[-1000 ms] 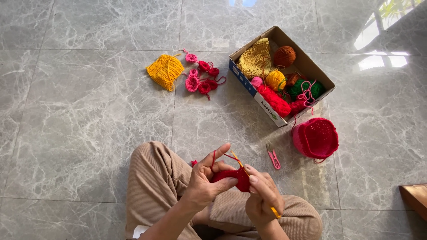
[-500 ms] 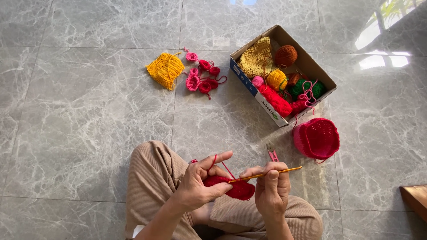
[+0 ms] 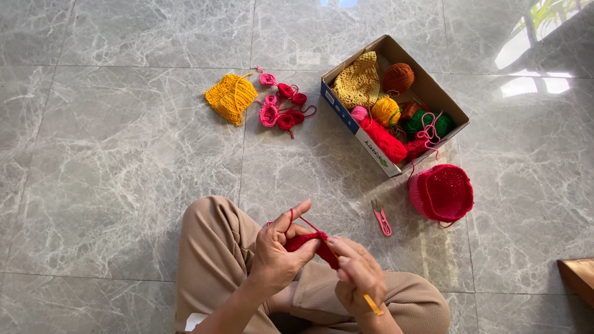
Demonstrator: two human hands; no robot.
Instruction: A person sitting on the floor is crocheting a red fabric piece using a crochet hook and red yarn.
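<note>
My left hand [image 3: 277, 255] is pinched shut on the small red crochet piece [image 3: 309, 244], thumb up, with a red yarn strand [image 3: 296, 218] looped over my forefinger. My right hand [image 3: 357, 277] is closed around the yellow-handled crochet hook [image 3: 371, 303], whose working end is buried in the piece, so I cannot see the tip. The piece sits between my two hands, just above my crossed legs in tan trousers [image 3: 216, 247].

Judging by its size, this bit is only a few rows in — far smaller than the finished-looking work farther out, so most of it seems left to make.

Just beyond my right hand, pink thread snips [image 3: 382, 218] lie on the floor, and near them a rounded pink crocheted basket [image 3: 442, 193] with a loose tail. Farther off stands an open cardboard box [image 3: 346, 105] holding yarn balls — orange, yellow, green, red — and a pale yellow crocheted piece [image 3: 357, 81]. To its left, well apart from me, lie a cluster of small pink and red crocheted flowers [image 3: 281, 105] and a yellow crocheted square [image 3: 231, 97].

All of it rests on a floor of large, glossy grey marbled tiles [image 3: 111, 154]. Bright daylight glares on them at the far right, and a wooden corner [image 3: 578, 278] juts in at the right edge.
</note>
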